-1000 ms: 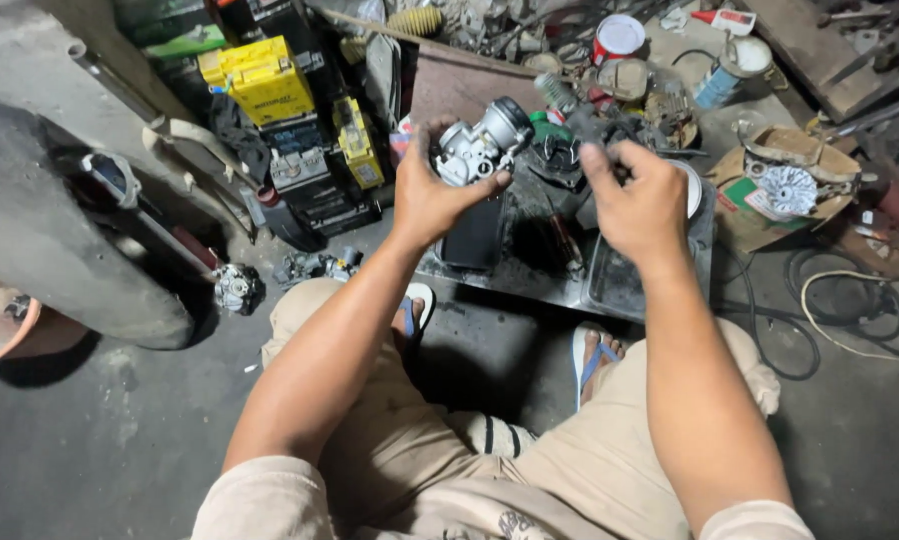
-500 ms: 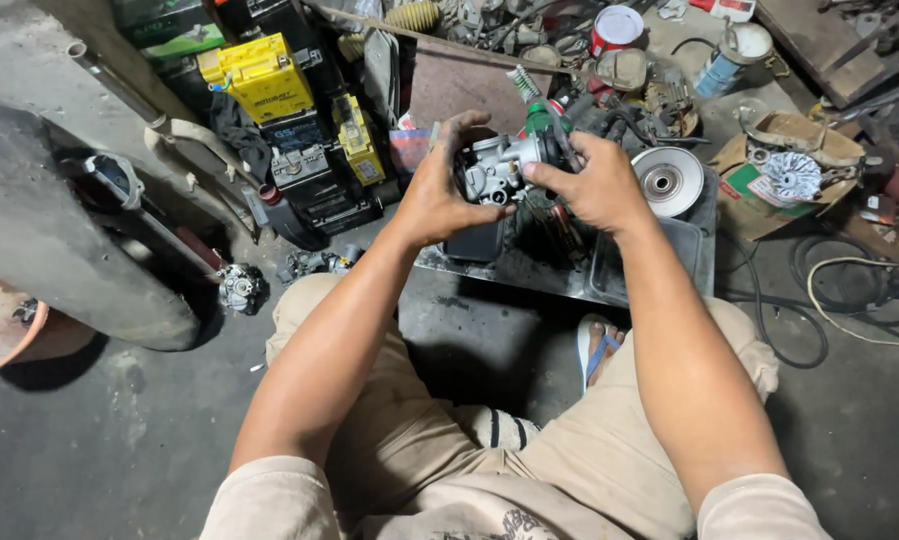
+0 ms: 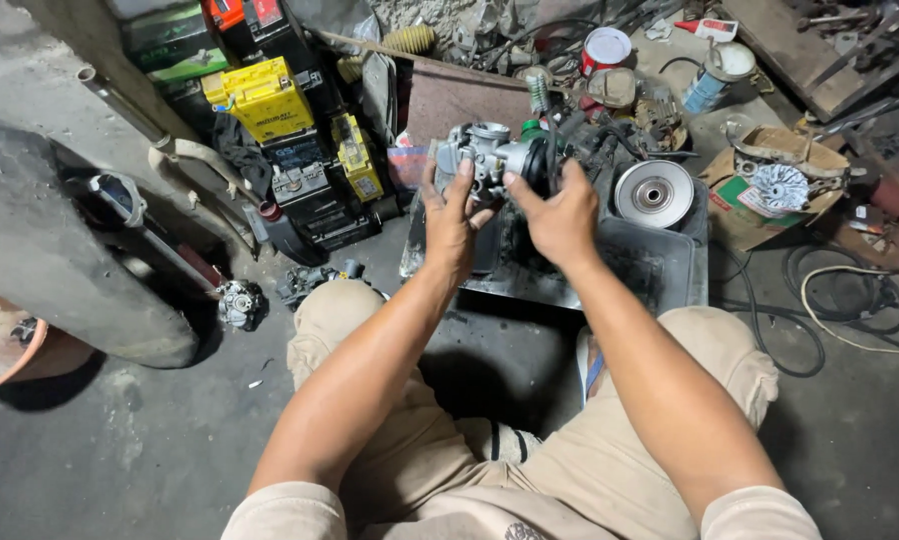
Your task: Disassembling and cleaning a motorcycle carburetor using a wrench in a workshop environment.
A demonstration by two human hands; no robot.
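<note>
While raised over the grey tray [image 3: 670, 262], the silver carburetor [image 3: 485, 155] lies crosswise between both hands. Left hand [image 3: 452, 215] grips its left end; right hand [image 3: 562, 215] clasps the dark right end, equally near.

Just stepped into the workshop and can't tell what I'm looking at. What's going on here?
A person sitting low on the floor holds a small silver metal carburettor-like part up in both hands, the left hand and the right hand gripping it from either side above a grimy dark metal tray. A round silver pulley disc lies at the tray's far edge, and yellow batteries are stacked to the left.
</note>
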